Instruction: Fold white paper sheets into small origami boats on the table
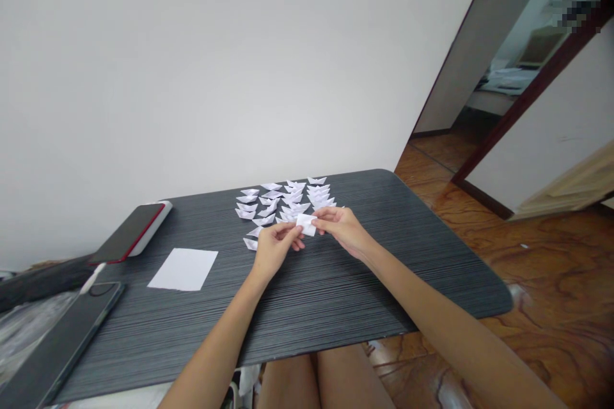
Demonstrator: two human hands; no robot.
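A small folded square of white paper is held above the table between my two hands. My left hand pinches its left side between thumb and fingers. On its right edge, my right hand grips with thumb and forefinger. Just beyond my hands stand several folded white paper boats in loose rows, some partly hidden behind my fingers. A flat white sheet of paper lies on the table to the left of my left hand.
The dark, ribbed table has rounded corners and stands against a white wall. At its left are a phone with a cable and a dark, red-edged device on a white box. Wooden flooring and a doorway lie to the right.
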